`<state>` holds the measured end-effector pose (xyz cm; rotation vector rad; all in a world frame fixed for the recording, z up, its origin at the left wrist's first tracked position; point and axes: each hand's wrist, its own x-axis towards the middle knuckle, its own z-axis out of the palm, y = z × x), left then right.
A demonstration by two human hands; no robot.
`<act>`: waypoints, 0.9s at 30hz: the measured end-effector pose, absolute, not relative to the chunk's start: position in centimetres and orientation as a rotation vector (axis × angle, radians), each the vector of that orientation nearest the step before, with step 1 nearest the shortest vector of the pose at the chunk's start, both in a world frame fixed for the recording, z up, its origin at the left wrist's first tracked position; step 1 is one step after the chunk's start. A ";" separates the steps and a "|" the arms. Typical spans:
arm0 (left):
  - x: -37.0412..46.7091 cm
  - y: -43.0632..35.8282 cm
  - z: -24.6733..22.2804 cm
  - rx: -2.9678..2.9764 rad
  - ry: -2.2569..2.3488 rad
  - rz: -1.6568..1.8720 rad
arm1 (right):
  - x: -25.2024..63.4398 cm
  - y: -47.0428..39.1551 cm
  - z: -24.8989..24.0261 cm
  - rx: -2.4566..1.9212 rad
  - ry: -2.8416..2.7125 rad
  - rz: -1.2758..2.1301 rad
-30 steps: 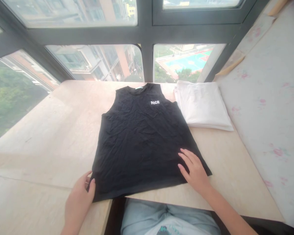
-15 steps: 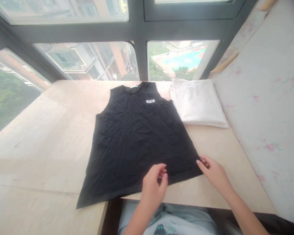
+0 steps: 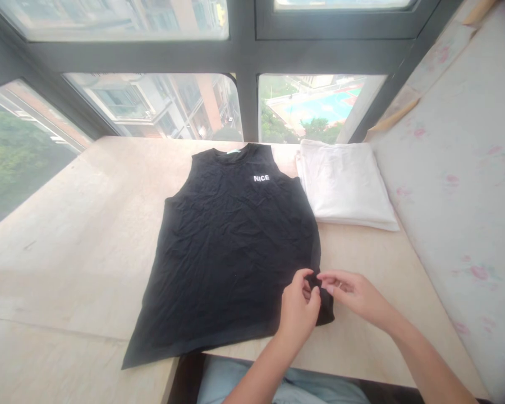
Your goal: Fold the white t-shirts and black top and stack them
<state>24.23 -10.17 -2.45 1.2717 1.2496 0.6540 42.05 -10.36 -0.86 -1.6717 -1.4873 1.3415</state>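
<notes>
A black sleeveless shirt [image 3: 231, 241] with a white "NICE" print lies spread out, its neck toward the window and its hem toward me. Its surface is creased, and the lower right side is pulled inward into a small bunch. At that bunch my right hand [image 3: 356, 294] pinches the side edge between thumb and fingers. Just left of it, almost fingertip to fingertip, my left hand [image 3: 299, 306] curls closed on the same cloth. The fabric right between the fingertips is partly hidden.
A folded white cloth [image 3: 347, 185] lies at the back right, beside the shirt's shoulder. The pale tabletop [image 3: 76, 235] meets a grey window frame [image 3: 246, 73] at the back and a flower-patterned wall [image 3: 458, 213] on the right.
My right hand has brought the shirt's lower right edge inward to the left. My left hand has moved right to meet it and closed on the cloth.
</notes>
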 end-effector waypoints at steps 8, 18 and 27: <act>22.3 -10.0 -2.8 1.165 1.201 0.723 | 42.2 7.2 3.4 -2.044 -1.739 0.381; 21.9 -9.2 -1.6 1.364 1.296 0.569 | 37.9 24.1 1.1 -2.456 -2.266 0.385; 21.0 -9.5 -2.0 1.310 1.226 0.527 | 37.5 27.7 0.2 -2.471 -1.946 0.906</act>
